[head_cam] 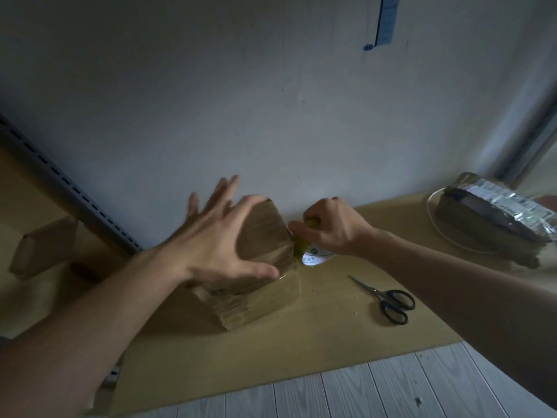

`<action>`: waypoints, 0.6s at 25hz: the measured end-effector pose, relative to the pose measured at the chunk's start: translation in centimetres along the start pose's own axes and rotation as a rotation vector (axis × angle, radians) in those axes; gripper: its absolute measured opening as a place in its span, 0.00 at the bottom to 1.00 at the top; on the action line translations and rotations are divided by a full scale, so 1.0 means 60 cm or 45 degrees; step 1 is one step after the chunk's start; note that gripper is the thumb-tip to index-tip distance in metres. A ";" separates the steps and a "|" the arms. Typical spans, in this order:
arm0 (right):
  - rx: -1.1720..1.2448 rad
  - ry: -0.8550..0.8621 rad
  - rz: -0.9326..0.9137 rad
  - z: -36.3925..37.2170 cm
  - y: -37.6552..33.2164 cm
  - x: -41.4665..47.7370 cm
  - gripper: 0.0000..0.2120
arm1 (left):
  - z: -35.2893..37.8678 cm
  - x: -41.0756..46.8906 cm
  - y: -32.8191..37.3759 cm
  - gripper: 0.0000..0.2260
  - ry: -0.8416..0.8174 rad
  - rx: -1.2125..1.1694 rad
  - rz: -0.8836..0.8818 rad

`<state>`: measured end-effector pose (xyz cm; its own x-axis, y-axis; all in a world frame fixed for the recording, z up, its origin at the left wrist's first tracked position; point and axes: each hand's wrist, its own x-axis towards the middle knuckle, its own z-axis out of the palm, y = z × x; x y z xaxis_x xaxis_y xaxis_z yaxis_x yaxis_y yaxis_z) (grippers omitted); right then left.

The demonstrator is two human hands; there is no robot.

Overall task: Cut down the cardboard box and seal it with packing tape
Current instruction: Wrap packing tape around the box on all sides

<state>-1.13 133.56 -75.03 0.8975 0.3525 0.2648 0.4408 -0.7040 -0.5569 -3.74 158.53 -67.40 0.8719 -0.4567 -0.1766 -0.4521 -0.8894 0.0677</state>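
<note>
Left grip (217, 242) splayed on one cardboard box (265, 233), right grip (334, 227) clenching seemingly one tape roll (313, 258), one scissors (388, 297)

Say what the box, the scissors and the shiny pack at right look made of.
Box: matte brown cardboard, by its layered cut edge. Scissors: bright metal blades, black handles, probably plastic. Shiny pack: likely foil film, crinkled and reflective.

The brown cardboard box (265, 245) is sitting tilted on the table (301, 342), tape seemingly running from its right edge to the yellowish packing tape roll (313, 258) just beside it.
</note>
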 end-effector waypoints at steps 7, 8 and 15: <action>0.090 0.120 0.101 -0.039 -0.024 0.011 0.27 | -0.021 0.094 0.073 0.43 -0.072 0.009 -0.089; 0.152 0.218 0.075 -0.059 -0.031 0.018 0.26 | -0.018 0.086 0.063 0.43 0.063 -0.076 -0.049; 0.743 -0.020 0.138 -0.054 -0.101 0.045 0.29 | 0.086 0.007 -0.028 0.36 0.510 -0.644 0.115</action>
<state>-1.34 136.79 -68.37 0.9349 0.3100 0.1730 0.2644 -0.2830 -0.9220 -3.61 159.94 -72.62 0.8815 -0.4153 0.2247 -0.4677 -0.7027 0.5361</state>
